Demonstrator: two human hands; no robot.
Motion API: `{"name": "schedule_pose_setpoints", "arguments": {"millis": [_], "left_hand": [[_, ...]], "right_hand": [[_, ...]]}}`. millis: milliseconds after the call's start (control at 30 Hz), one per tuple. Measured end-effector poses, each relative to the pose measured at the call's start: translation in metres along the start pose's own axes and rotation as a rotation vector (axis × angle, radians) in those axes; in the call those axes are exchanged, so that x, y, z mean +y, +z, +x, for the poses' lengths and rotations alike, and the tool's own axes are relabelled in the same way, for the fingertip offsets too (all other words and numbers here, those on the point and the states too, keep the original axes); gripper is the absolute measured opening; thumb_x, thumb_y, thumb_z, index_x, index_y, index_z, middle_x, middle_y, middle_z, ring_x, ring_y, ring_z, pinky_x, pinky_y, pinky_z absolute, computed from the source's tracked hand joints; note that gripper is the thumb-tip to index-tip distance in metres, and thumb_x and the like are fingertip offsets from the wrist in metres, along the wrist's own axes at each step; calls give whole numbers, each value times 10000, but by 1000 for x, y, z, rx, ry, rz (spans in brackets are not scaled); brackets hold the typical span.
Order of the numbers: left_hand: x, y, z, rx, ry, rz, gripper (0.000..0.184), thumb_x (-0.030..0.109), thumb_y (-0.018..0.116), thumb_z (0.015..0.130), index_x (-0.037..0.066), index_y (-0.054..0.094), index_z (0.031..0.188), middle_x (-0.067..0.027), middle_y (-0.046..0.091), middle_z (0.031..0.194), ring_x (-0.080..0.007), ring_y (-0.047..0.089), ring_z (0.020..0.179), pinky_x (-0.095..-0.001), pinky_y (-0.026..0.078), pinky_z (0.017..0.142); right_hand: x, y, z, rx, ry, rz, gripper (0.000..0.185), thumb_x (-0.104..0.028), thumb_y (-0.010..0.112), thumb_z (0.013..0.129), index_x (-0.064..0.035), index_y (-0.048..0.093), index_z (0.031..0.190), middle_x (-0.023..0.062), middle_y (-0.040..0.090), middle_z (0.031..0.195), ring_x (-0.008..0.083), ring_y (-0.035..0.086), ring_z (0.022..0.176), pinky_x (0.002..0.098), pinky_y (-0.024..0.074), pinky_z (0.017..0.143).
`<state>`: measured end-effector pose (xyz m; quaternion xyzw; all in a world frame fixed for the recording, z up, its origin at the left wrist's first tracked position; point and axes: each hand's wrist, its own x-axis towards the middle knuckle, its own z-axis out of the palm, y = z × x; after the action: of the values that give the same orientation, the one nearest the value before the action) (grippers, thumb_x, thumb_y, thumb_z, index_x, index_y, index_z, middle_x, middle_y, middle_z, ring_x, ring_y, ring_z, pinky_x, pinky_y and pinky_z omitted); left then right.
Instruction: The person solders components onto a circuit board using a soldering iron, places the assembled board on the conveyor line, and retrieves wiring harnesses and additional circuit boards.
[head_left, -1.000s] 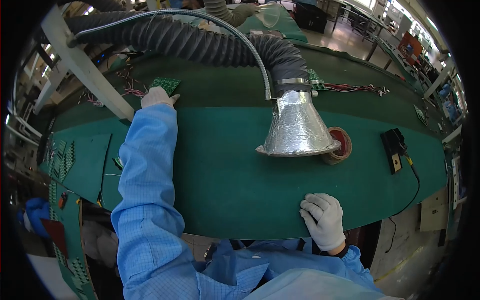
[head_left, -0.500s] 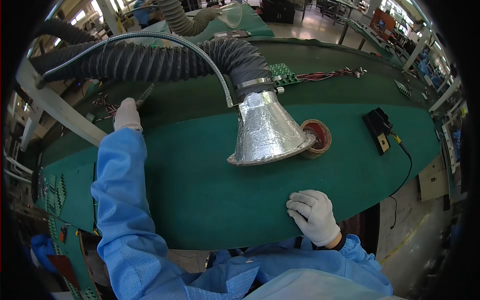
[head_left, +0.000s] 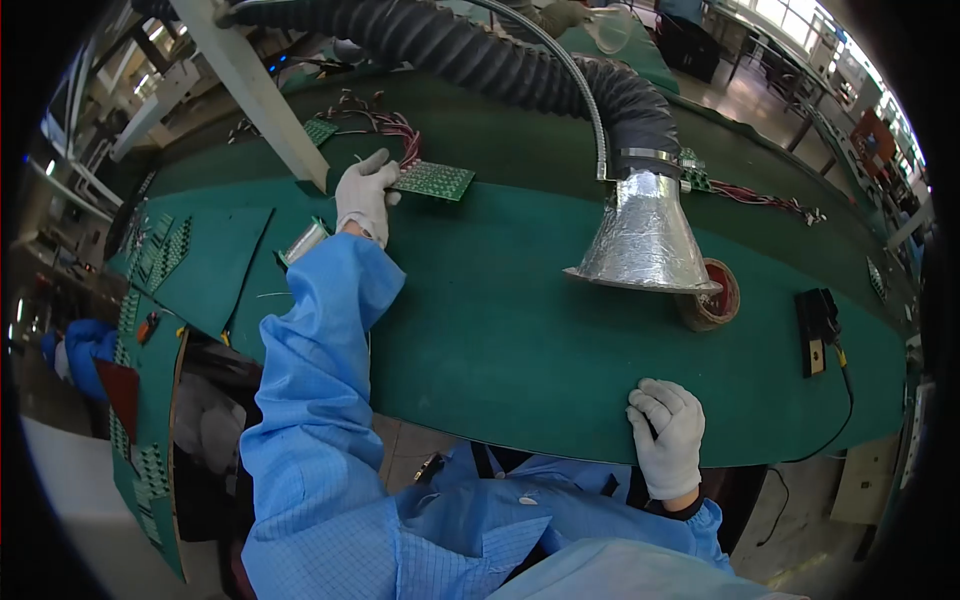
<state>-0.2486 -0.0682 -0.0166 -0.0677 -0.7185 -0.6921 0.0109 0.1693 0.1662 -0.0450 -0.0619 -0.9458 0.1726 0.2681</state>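
My gloved left hand (head_left: 367,195) is closed on the left edge of a green circuit board (head_left: 435,181), lifted at the far edge of the green mat (head_left: 480,370). Red and dark wires (head_left: 405,135) trail from the board behind the hand. My gloved right hand (head_left: 668,437) rests near the mat's front edge with its fingers curled together and nothing visible in them. To the left of my left forearm lies a roll of solder wire (head_left: 303,240), partly hidden by the sleeve.
A foil-covered fume hood (head_left: 645,235) hangs on a black hose, with a tape roll (head_left: 712,295) beside it. A soldering iron holder (head_left: 815,330) stands at right. Other boards (head_left: 172,250) lie at left. A wired board (head_left: 693,170) sits behind the hood.
My left hand has come back toward me and right from the far belt, with the circuit board and its wires. The view has swung left. My right hand keeps its place on the mat.
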Motion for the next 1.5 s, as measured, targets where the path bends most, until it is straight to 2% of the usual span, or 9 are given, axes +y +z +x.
{"name": "schedule_pose_setpoints", "arguments": {"millis": [233, 433, 600, 700, 833, 1000, 1167, 1333, 1500], "left_hand": [[128, -16, -61, 350, 485, -30, 518, 304, 736, 882, -32, 655, 1266, -166, 692, 1173, -173, 674, 897, -253, 534, 672], [174, -108, -94, 558, 1070, 245, 339, 60, 644, 947, -5, 661, 1279, -148, 560, 1453, -210, 601, 1247, -302, 521, 1011], [199, -187, -89, 540, 1111, 486, 308, 5, 517, 982, -48, 644, 1258, -186, 682, 1249, -230, 698, 1078, -313, 603, 923], [214, -194, -113, -183, 706, -512, 344, 23, 424, 1013, -57, 620, 1284, -228, 649, 1296, -264, 691, 1130, -381, 605, 979], [220, -175, -110, -774, 536, -555, 433, 63, 357, 1036, -14, 500, 1437, -186, 532, 1469, -260, 577, 1307, -377, 487, 1125], [207, -127, -102, -511, 517, -396, 399, 98, 459, 1030, 11, 541, 1411, -164, 534, 1470, -224, 579, 1299, -362, 500, 1108], [188, -139, -121, -619, 350, -432, 562, 232, 489, 1046, -35, 362, 1523, -154, 495, 1484, -186, 544, 1327, -363, 458, 1133], [150, -72, -161, -623, 184, -199, 659, 249, 707, 955, -90, 436, 1451, -88, 617, 1273, -111, 590, 1065, -291, 467, 985], [104, -16, -199, -634, 215, -190, 638, 331, 734, 948, -107, 526, 1362, -99, 630, 1184, -125, 588, 970, -283, 464, 920]], "right_hand": [[-1, -1, 0, 23, -14, -20, 191, -62, 770, 754, -76, 731, 940, 66, 702, 1083, 289, 641, 1015, 426, 518, 885], [0, -1, -2, 19, -18, -22, 223, -65, 774, 750, -84, 732, 968, 66, 703, 1084, 297, 640, 1017, 424, 517, 883], [-17, -14, 5, -17, -2, 129, 421, -148, 828, 734, -60, 686, 1121, 127, 680, 1168, 321, 637, 1096, 420, 503, 966], [-41, -34, 26, 47, -65, 431, 660, -265, 874, 736, -24, 602, 1286, 195, 615, 1305, 323, 602, 1222, 412, 461, 1065], [-70, -54, 96, 40, -233, 949, 1076, -350, 892, 745, -14, 285, 1568, 230, 401, 1549, 286, 473, 1391, 424, 452, 1089], [-97, -54, 115, -981, 154, 1656, 925, -48, 823, 755, -22, 342, 1545, 82, 715, 1079, 124, 669, 859, 229, 492, 661], [-85, -135, 85, -769, 543, 1105, 307, -105, 760, 897, -25, 706, 1188, 46, 734, 871, 72, 640, 631, 216, 519, 585], [-25, -163, 85, 228, -401, 42, 303, -24, 730, 833, -14, 706, 1135, 70, 724, 923, 176, 637, 739, 303, 499, 675], [10, -163, 99, 305, -499, -422, 332, -81, 793, 748, -82, 714, 1070, 23, 601, 746, 224, 538, 668, 368, 419, 657]]}}
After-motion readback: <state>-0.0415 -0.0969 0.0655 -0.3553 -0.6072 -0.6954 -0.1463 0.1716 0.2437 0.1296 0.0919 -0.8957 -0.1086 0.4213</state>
